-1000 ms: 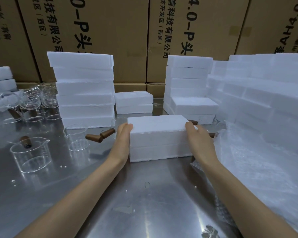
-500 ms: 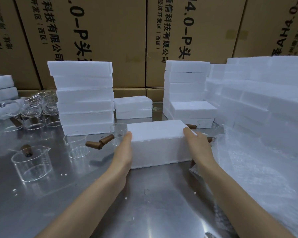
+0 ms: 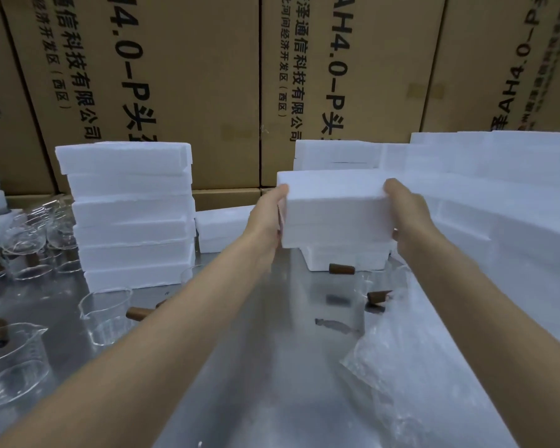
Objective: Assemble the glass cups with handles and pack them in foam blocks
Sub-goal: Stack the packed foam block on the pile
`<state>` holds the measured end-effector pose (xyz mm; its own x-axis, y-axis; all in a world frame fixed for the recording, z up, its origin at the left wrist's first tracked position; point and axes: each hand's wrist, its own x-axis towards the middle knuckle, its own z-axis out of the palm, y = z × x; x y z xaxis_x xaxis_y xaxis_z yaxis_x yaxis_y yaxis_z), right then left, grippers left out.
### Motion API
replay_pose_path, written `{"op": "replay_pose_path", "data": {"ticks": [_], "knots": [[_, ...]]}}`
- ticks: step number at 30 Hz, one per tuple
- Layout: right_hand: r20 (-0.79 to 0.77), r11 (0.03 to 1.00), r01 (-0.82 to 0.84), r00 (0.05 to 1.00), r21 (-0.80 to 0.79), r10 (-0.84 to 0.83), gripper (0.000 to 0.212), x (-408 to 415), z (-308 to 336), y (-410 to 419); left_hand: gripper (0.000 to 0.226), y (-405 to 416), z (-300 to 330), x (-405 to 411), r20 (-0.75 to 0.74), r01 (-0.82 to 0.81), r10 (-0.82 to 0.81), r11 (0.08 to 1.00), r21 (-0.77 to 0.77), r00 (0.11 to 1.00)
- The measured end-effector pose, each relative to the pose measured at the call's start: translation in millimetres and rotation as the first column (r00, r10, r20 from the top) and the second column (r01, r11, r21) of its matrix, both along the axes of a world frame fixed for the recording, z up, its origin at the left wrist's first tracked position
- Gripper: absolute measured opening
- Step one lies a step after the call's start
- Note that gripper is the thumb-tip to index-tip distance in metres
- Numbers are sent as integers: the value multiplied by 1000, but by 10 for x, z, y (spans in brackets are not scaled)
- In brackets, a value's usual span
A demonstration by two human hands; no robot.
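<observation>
Both hands are holding a closed foam block [image 3: 335, 210] up off the steel table [image 3: 272, 367], out at arm's length in front of the cardboard cartons [image 3: 181, 76]. Block is lying flat, long axis running left-right across the view, broad face up, seam line w/ the two halves showing along the near side. Left hand [image 3: 265, 218] is clamping the left end, fingers curled round it & pressed together; right hand [image 3: 408, 218] is gripping the right end, thumb on top, fingers underneath, mostly hidden. Block is hanging just above a low foam stack [image 3: 343, 258], w/ a brown handle [image 3: 341, 269] lying at that stack's foot. Tall foam stack [image 3: 130, 215] is standing left; glass cups [image 3: 105, 313] are sitting on the table near it. Clear plastic bag [image 3: 401, 367] is lying at right.
</observation>
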<state>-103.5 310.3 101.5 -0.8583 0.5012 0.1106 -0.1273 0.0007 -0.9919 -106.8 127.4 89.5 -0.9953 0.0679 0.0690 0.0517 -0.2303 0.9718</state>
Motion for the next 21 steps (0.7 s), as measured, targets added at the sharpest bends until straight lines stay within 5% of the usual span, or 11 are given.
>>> {"op": "replay_pose_path", "data": {"ticks": [3,16,21], "knots": [[35,997,67,997,-41,-66,51,-263,29,213,48,135,6,-294,3,76,-76,997,6,997],[50,990,113,992,84,-118,52,-1050,-55,541,39,442,-253,-1132,73,88,-85,996,-34,994],[80,985,129,987,118,-139,53,-1177,-107,598,60,548,-301,-1210,32,106,-104,992,-73,994]]}}
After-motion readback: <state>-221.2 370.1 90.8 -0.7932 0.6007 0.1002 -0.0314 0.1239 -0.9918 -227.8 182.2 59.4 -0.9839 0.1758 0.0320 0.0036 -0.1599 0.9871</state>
